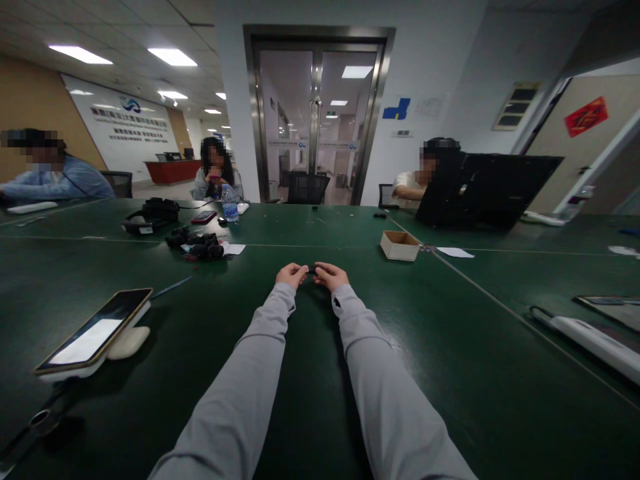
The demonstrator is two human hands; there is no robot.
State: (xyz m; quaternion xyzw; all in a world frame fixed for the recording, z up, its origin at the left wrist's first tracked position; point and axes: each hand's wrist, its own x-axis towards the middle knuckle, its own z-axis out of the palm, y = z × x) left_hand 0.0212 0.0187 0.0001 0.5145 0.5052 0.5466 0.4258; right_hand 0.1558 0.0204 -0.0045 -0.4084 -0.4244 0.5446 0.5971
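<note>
Both my arms, in grey sleeves, reach forward over a dark green table (310, 413). Between my fingertips is a small black object (312, 270), too small to name. My left hand (291, 275) pinches its left end, where a tiny light spot shows. On the other side, my right hand (331, 275) has thumb and fingers closed on the right end. The two hands are close together, just above the tabletop, and partly cover the object.
A small open box (400, 250) stands right of my hands. To the left lie black gear (200, 244), a water bottle (231, 205) and a phone on a stand (95, 333). A monitor (483, 190) and a white power strip (595, 340) are at right. Several people sit across the table.
</note>
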